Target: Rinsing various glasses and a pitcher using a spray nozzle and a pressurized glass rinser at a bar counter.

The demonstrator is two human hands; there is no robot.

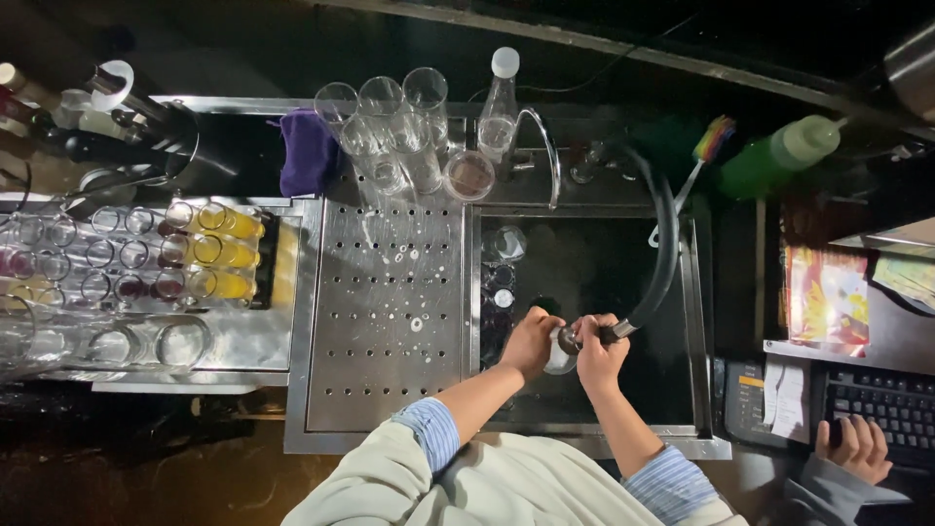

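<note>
Over the dark sink (pixel 682 292), my left hand (pixel 531 341) grips a small clear glass (pixel 559 356) at the sink's front left. My right hand (pixel 599 356) holds the head of a black flexible spray hose (pixel 665 248), pointed at the glass. The hose curves up to the back of the sink. More glasses (pixel 502 268) lie inside the sink along its left wall.
A perforated steel drain board (pixel 390 312) lies left of the sink with tall glasses (pixel 390 122) at its back, a purple cloth (pixel 307 151) and a clear bottle (pixel 500 107). Racks of bottles (pixel 209 253) stand far left. Another person's hand (pixel 855 446) rests on a keyboard (pixel 891 404) at right.
</note>
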